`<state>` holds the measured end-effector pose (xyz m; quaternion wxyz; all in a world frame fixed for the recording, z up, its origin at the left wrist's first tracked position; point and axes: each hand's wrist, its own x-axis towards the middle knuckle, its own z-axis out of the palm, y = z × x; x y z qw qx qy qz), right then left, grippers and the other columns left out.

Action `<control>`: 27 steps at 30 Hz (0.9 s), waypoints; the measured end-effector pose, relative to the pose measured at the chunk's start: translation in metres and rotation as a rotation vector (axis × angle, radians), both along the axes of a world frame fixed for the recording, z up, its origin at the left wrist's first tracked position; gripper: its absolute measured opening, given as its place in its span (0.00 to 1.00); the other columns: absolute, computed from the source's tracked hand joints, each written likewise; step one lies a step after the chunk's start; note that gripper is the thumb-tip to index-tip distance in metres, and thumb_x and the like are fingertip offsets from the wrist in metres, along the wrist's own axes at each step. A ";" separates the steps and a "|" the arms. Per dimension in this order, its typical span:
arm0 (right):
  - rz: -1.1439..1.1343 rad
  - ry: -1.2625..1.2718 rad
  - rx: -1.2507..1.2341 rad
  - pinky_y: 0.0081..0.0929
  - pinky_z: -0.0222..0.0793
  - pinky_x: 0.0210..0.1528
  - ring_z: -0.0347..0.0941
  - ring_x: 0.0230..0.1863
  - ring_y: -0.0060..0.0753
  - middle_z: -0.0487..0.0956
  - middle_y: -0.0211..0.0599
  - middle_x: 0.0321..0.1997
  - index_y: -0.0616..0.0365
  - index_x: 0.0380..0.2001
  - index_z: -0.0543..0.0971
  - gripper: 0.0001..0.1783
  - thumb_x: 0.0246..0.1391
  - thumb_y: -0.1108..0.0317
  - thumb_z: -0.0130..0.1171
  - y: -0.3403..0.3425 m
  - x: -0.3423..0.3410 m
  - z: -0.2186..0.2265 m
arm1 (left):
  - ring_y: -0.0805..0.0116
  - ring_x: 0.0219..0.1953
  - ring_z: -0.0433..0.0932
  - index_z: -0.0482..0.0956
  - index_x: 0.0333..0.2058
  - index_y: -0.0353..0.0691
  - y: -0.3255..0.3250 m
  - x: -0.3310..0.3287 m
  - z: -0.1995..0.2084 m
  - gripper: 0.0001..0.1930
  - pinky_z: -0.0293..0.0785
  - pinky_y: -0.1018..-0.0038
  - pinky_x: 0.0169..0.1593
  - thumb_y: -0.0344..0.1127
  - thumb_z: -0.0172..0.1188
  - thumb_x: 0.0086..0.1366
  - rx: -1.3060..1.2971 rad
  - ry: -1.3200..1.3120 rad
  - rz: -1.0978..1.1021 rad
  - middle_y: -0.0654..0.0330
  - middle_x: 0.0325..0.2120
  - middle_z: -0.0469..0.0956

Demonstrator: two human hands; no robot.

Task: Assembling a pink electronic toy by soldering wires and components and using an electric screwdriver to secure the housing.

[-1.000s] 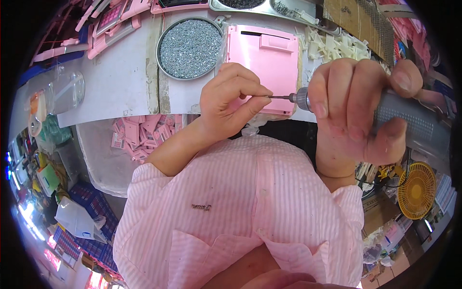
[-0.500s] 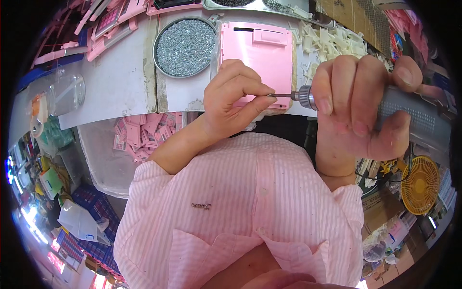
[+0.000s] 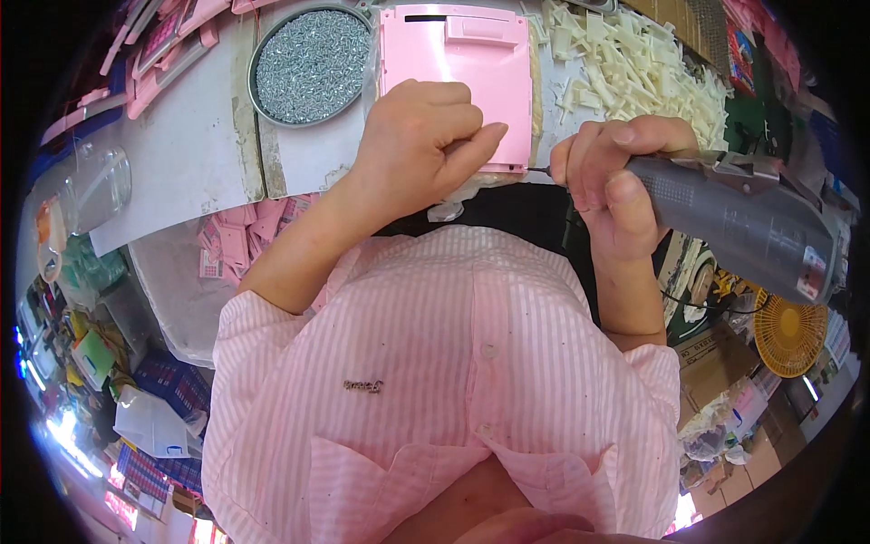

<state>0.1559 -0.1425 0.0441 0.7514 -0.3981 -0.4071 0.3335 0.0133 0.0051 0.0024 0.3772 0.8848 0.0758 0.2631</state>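
Observation:
A pink plastic case [image 3: 453, 68] lies flat at the table's front edge, with a dark slot and a raised block on its far part. My left hand [image 3: 421, 136] is over its near left part, fingers curled and thumb stretched to the right; whatever the curled fingers may hold is hidden. My right hand [image 3: 616, 186] is wrapped around a grey electric screwdriver [image 3: 743, 222], held sideways. Its thin bit points left, the tip at the near right corner of the case, by a small dark hole. I cannot make out a screw there.
Left of the case stands a round metal dish [image 3: 313, 68] full of small screws. Loose cream plastic parts [image 3: 625, 68] are heaped on the right. A clear bin [image 3: 168, 290] below the table edge holds small pink parts [image 3: 240, 240]. An orange round basket [image 3: 790, 331] is at far right.
The screwdriver has come down to the case's near right corner. My left thumb and fingers, earlier pinched at the bit tip, have drawn back left and curled. The whole view has shifted slightly.

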 end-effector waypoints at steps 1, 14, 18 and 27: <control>-0.005 -0.048 -0.035 0.31 0.73 0.30 0.66 0.20 0.23 0.70 0.33 0.20 0.62 0.44 0.66 0.15 0.58 0.72 0.59 0.000 -0.001 -0.001 | 0.59 0.19 0.69 0.71 0.17 0.38 0.001 0.000 0.001 0.15 0.62 0.64 0.25 0.33 0.66 0.57 -0.021 0.007 -0.007 0.59 0.16 0.67; 0.147 -0.018 0.098 0.29 0.69 0.28 0.65 0.20 0.25 0.68 0.29 0.19 0.58 0.50 0.68 0.20 0.60 0.62 0.62 0.013 0.009 0.018 | 0.65 0.32 0.75 0.79 0.33 0.44 -0.014 -0.007 0.005 0.06 0.63 0.66 0.43 0.32 0.66 0.57 0.020 0.010 -0.090 0.65 0.29 0.78; 0.210 -0.120 0.116 0.27 0.65 0.27 0.60 0.18 0.23 0.66 0.26 0.18 0.51 0.53 0.67 0.19 0.63 0.57 0.56 0.014 0.019 0.033 | 0.67 0.32 0.75 0.80 0.34 0.44 -0.020 -0.003 0.007 0.08 0.61 0.67 0.44 0.29 0.67 0.55 -0.032 -0.033 -0.092 0.65 0.31 0.80; 0.104 0.024 0.136 0.32 0.69 0.29 0.63 0.20 0.23 0.68 0.29 0.20 0.57 0.48 0.66 0.19 0.60 0.65 0.62 0.020 0.013 0.023 | 0.66 0.34 0.78 0.81 0.34 0.42 -0.016 0.001 0.007 0.09 0.63 0.68 0.46 0.29 0.68 0.53 0.065 -0.037 0.031 0.65 0.30 0.80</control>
